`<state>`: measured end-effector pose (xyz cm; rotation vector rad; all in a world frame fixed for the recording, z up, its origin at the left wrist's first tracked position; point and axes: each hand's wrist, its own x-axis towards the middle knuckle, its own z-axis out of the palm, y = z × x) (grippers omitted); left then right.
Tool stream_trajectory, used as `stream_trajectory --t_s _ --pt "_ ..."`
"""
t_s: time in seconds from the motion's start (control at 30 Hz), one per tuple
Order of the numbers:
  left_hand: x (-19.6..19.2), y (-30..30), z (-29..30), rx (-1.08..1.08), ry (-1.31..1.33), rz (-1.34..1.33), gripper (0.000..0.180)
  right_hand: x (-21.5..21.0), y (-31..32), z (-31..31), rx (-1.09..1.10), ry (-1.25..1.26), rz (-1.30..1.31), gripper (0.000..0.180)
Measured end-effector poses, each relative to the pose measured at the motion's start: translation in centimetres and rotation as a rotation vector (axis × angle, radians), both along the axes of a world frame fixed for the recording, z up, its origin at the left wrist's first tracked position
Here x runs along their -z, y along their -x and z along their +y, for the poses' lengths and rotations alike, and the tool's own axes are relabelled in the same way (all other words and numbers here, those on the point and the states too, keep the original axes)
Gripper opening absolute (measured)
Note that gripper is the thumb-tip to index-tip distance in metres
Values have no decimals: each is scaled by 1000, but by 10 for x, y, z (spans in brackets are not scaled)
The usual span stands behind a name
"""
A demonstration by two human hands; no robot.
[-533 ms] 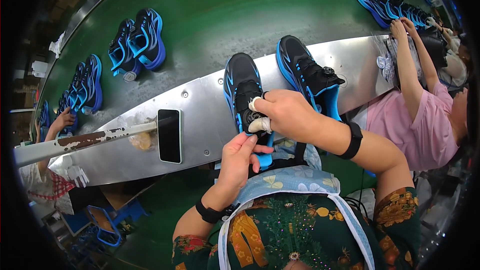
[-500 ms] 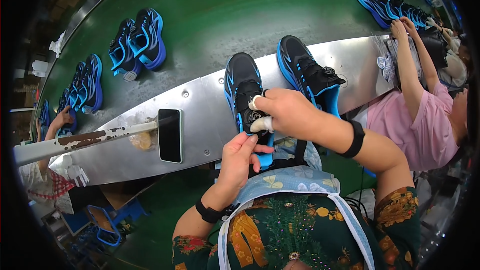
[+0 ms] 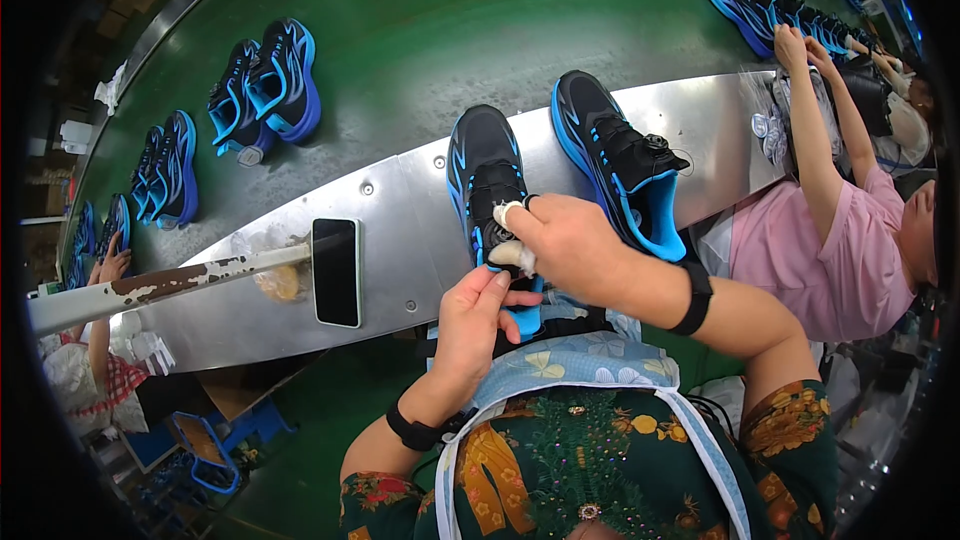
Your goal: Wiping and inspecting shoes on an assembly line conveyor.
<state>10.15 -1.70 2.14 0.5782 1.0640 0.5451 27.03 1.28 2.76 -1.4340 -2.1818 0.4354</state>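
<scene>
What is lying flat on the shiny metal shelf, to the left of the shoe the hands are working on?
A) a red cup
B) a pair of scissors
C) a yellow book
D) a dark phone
D: a dark phone lies flat on the metal shelf, left of the black and blue shoe that both hands touch.

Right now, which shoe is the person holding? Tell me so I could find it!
Find the long shiny metal shelf along the green conveyor belt. Two black-and-blue shoes sit on it, toes toward the belt. It is the left shoe, under the person's right hand and left hand; the other shoe beside it is untouched, its blue lining showing.
</scene>
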Motion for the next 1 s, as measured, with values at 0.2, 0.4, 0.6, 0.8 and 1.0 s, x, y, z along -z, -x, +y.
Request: stream_trajectory --t_s 0.2,0.4,0.6,0.8,1.0 --pt "-4 -4 6 -5 7 53 23 -7 -17 13 -86 168 150 30" --pt "-1 -6 5 70 -23 101 24 0 -5 1 2 111 112 32" --pt "-6 -5 10 -61 124 -168 35 -13 -30 26 -258 364 351 40" --pt "6 -11 9 -32 82 -112 36 -1 -31 35 -333 481 286 27" --pt "13 -15 16 -21 32 -119 33 4 -35 35 -190 654 404 24"
